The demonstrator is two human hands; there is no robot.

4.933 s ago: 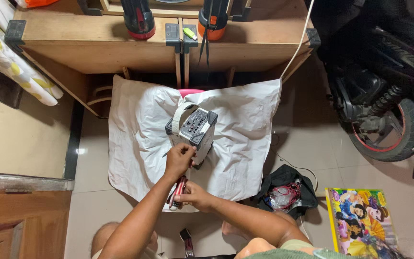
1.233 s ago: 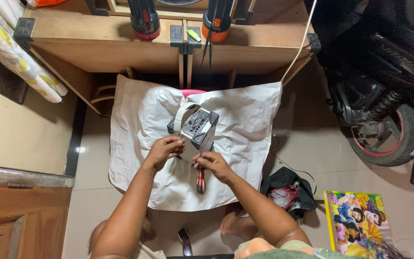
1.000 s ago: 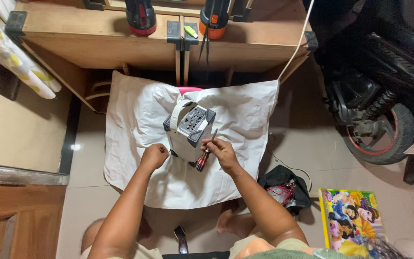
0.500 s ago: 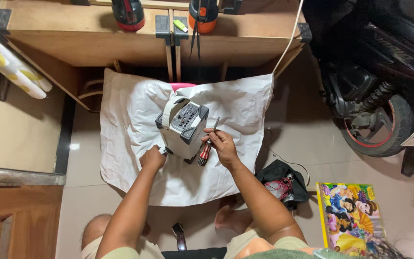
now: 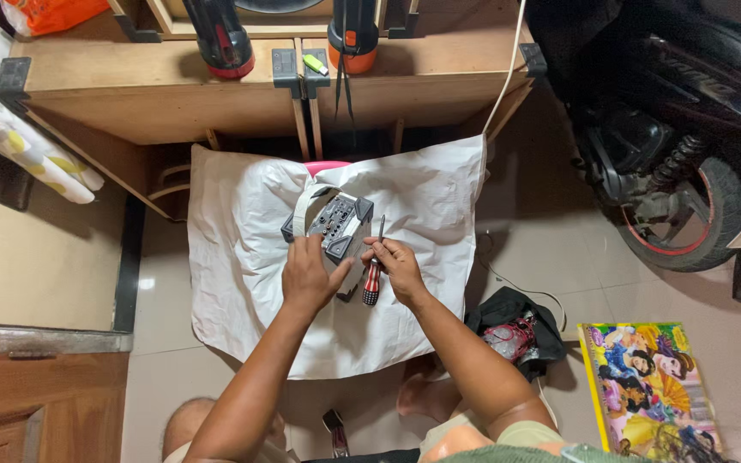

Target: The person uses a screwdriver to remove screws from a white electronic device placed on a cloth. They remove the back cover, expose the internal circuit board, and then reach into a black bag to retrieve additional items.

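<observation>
We find the grey device (image 5: pixel 334 228) lying on a white sheet (image 5: pixel 242 257) spread on the floor, below a wooden shelf (image 5: pixel 173 86). The left hand (image 5: pixel 309 276) presses on its near end, fingers curled over it. The right hand (image 5: pixel 398 267) is clamped on a red-handled screwdriver (image 5: pixel 373 273), tip beside the casing. Casing appears closed; opening remains undone.
</observation>
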